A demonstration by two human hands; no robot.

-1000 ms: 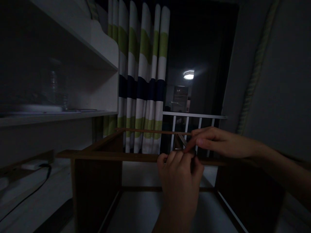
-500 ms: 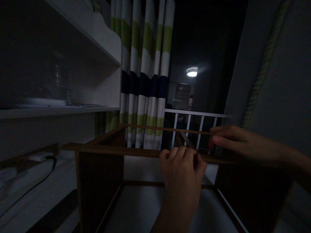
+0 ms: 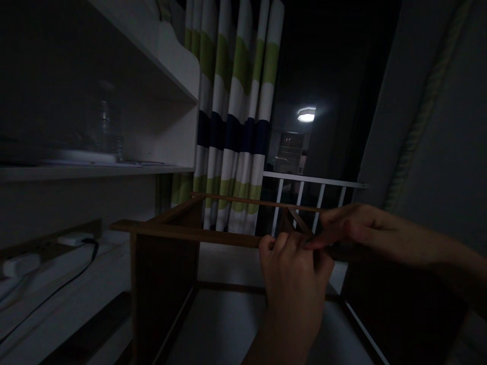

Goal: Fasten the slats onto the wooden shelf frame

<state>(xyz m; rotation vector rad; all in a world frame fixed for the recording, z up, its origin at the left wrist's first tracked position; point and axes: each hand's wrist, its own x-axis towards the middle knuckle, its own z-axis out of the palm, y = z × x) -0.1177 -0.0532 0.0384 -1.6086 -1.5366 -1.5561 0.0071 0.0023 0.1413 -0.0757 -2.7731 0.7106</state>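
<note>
"Wooden frame (image 3: 243, 240) in the head view: where, exactly?"

"Straight ahead, in front of the lower part of the striped curtain (image 3: 236, 132) and the white railing (image 3: 315, 179), with dark side panels (image 3: 167, 284) reaching down toward the bottom edge."

"And at the left hand (image 3: 294, 276)?"

"Curled over the front rail (image 3: 205, 235), thumb toward the right. Clamped on the wood there, close to the thin crosspiece (image 3: 300, 221) running back to the far rail (image 3: 243, 199). Same grip as half a second ago."

"Any change at the right hand (image 3: 365, 230), then?"

"Yes, plainly. Held off to the right half a second ago, apart from the left one. Now brought back in, with index finger stretched out to the left hand's knuckles, much as a full second ago."

"Pinching anything?"

"Cannot tell. Too dark around the fingertip, and too much overlap to separate touching from hovering."

"Anything else different?"

"Only a slight slip of the whole scene to the right, bringing more of the white plug (image 3: 21, 264) into sight, left of the dark cable (image 3: 68, 284). Otherwise unchanged: bottle (image 3: 104, 119), faint and blurred, on the white shelf (image 3: 114, 172); lamp (image 3: 306, 116) bright in the dark window (image 3: 338, 91)."
</note>
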